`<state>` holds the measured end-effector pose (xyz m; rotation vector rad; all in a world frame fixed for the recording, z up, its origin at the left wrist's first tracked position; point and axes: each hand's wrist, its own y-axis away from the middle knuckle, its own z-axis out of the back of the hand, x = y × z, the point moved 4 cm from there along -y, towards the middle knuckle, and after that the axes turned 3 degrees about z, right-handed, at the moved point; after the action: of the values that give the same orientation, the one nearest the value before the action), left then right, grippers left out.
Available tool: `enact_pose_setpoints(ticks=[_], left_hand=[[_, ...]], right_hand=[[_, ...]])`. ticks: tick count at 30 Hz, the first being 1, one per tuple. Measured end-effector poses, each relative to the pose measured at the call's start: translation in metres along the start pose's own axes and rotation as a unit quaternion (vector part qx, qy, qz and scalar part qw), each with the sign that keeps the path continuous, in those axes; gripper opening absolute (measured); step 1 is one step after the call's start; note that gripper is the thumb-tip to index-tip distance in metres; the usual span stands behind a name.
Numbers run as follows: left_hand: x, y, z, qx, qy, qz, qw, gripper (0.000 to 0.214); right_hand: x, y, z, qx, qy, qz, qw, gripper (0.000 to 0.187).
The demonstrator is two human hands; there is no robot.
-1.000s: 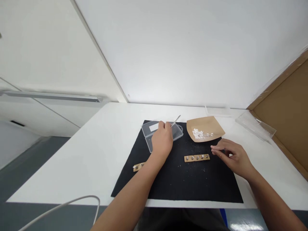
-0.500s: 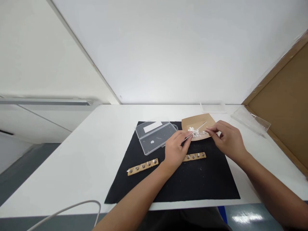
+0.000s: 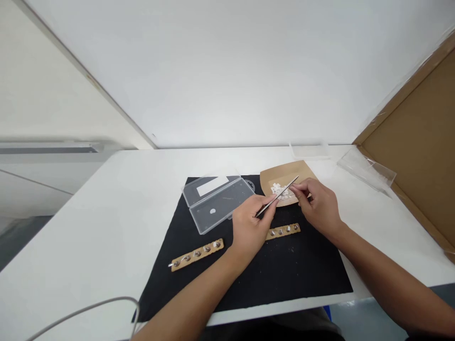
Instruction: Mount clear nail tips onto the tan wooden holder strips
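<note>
My left hand (image 3: 250, 222) is closed around a thin, flat grey stick (image 3: 286, 186), which slants up to the right. Beside the stick's far end, my right hand (image 3: 320, 201) is closed in a pinch; whatever is between its fingertips is too small to make out. Both hands are over the front of a brown paper tray (image 3: 268, 174) containing many small white pieces (image 3: 276, 189). Nearer me lie two tan strips, a left one (image 3: 192, 260) and a right one (image 3: 296, 229), bearing metal studs and small pale bits. My left hand partly covers the right strip.
An opened clear plastic case (image 3: 199, 221) with a white label rests on the black mat (image 3: 280, 274). Clear plastic boxes (image 3: 369, 173) stand at the back right, near a cardboard panel (image 3: 419, 147). A pale cable (image 3: 88, 305) curves across the front left.
My right hand has come in closer to the stick, its fingertips now beside the stick's far end. The whole view has shifted slightly, moving things left. My left hand keeps hold of the stick.
</note>
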<state>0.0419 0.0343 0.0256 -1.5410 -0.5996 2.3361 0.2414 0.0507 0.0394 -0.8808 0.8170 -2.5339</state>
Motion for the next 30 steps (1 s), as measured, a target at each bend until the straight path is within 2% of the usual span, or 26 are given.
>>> enact_pose_setpoints(ticks=[6,11,17,23,27,30], left_hand=[[0.001,0.001,0.000,-0.003,-0.006,0.007,1.000,0.012],[0.003,0.002,-0.002,0.011,0.004,0.024,1.000,0.013],[0.004,0.001,-0.001,0.019,0.013,0.051,0.998,0.014],[0.004,0.000,-0.001,0.024,0.054,0.078,0.995,0.015],[0.004,-0.001,0.001,0.025,0.058,0.088,0.994,0.015],[0.006,-0.002,0.001,0.028,0.080,0.099,0.991,0.015]], right_hand=[[0.002,0.006,-0.010,0.000,0.024,0.012,1.000,0.020],[-0.004,0.005,-0.013,-0.012,0.045,-0.007,0.999,0.018],[0.003,0.001,-0.020,0.022,0.007,0.043,0.999,0.021],[0.001,-0.003,-0.016,-0.002,0.011,0.006,1.000,0.020],[0.006,-0.004,-0.018,0.038,-0.024,0.037,0.998,0.020],[0.010,-0.004,-0.018,0.030,-0.021,0.046,0.998,0.021]])
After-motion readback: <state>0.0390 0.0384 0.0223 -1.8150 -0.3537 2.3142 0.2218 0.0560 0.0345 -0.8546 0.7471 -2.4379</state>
